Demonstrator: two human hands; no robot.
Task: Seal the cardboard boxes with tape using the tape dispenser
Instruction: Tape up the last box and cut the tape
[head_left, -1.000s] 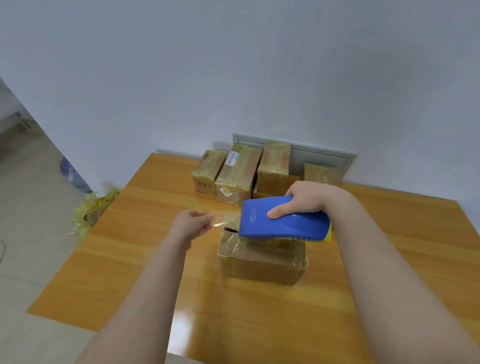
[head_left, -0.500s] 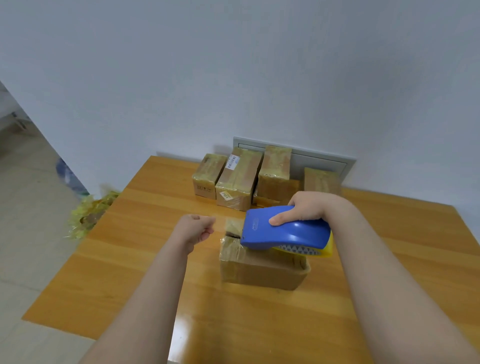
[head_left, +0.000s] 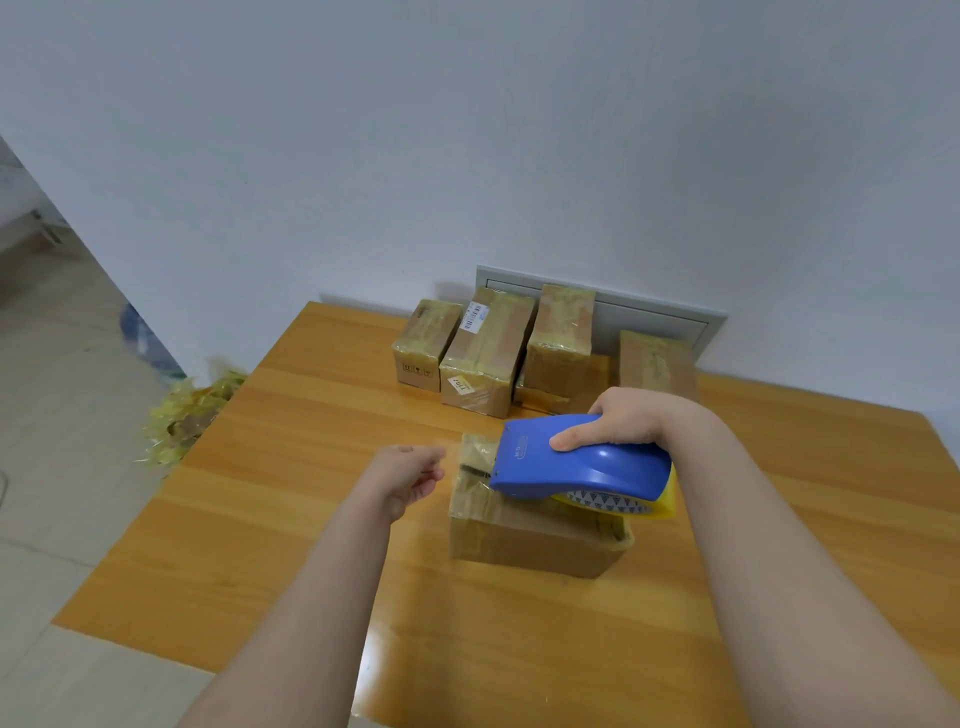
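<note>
Pale wall all round, and pushed up against it an orange wooden counter (head_left: 311, 519) with a huddle of taped boxes (head_left: 488, 358) at its far edge, in front of a grey panel (head_left: 649, 317) set into the wall. Off the counter's left side a heap of crumpled tape scraps (head_left: 187, 410) lies on the floor. Nearer, alone in the middle of the counter, sits the box (head_left: 530, 540) being worked on: its left end looks glossy with tape, while its near side is mostly bare cardboard. The right grip (head_left: 618, 423) is wrapped round the blue tape dispenser (head_left: 582, 462), thumb on the near side and fingers over the top. It holds the dispenser low over the box lid with its nose pointing left, and the yellow tape roll (head_left: 623, 504) shows under the shell at the right. I can't make out whether the nose is actually touching the lid. The left grip (head_left: 410, 475) hovers just beside the box's left end, fingers curled; whether it is pinching a clear tape end or nothing at all, I can't tell. To me this looks like the start of a strip across the top. Next the tape end needs pressing down at the left end. Then the dispenser wants a steady pull to the right along the lid, kept flat, with a tilt at the far end to cut
</note>
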